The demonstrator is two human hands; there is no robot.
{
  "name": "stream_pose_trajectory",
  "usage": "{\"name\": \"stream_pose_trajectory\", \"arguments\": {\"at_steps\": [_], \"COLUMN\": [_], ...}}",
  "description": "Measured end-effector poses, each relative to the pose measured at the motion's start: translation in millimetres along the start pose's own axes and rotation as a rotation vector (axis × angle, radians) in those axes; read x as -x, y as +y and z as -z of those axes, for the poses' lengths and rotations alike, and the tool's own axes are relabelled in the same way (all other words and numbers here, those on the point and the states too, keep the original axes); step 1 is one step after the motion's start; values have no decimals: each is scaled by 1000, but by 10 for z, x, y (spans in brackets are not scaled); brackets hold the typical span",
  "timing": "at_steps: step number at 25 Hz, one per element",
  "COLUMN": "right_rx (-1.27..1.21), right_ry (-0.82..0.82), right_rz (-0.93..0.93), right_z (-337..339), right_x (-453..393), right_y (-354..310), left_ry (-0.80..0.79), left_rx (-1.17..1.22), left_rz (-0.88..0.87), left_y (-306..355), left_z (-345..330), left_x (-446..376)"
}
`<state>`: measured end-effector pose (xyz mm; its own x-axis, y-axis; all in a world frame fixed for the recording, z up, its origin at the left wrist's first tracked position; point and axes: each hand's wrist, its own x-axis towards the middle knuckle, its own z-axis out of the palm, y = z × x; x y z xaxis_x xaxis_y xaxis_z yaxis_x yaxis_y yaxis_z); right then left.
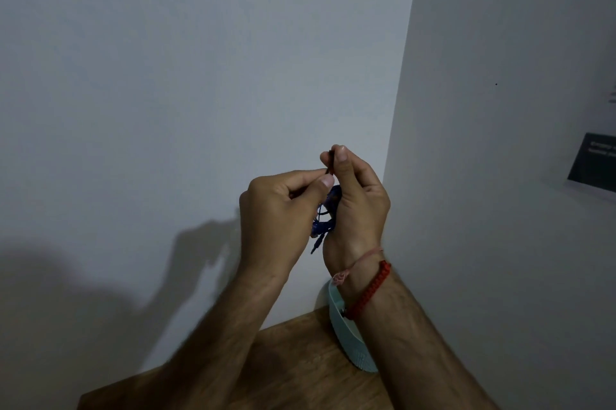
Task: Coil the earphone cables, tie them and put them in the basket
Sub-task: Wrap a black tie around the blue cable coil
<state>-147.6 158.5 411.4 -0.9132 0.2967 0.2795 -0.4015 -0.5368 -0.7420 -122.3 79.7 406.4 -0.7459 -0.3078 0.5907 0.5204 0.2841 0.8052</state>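
over the wooden table [293, 373] and pale basket [350, 343], left hand [276, 212] and right hand [356, 202] together, pinching a dark tie [331, 162] above the bunched blue earphone cable [328, 209], coiled, tying underway, basket drop left.

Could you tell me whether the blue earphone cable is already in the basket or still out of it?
Out. The blue earphone cable is bunched between both hands, above the basket on the table.
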Motion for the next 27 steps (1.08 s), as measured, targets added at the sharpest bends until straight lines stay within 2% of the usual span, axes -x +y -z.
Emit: {"name": "stream_pose_trajectory", "arguments": {"at_steps": [3,10,21,27], "right_rx": [-82,-156,-144,147], "right_ry": [-13,7,-77,-72], "right_rz": [-79,-117,-61,128], "right_z": [-22,-51,43,1], "right_x": [49,79,6,63], "right_y": [-9,-112,8,99], "left_ry": [10,11,10,155], "left_rx": [64,80,181,346], "left_rz": [44,66,94,160], "left_y": [22,43,94,120], "left_z": [-30,-67,-50,-53], "left_x": [-19,-39,-64,-72]}}
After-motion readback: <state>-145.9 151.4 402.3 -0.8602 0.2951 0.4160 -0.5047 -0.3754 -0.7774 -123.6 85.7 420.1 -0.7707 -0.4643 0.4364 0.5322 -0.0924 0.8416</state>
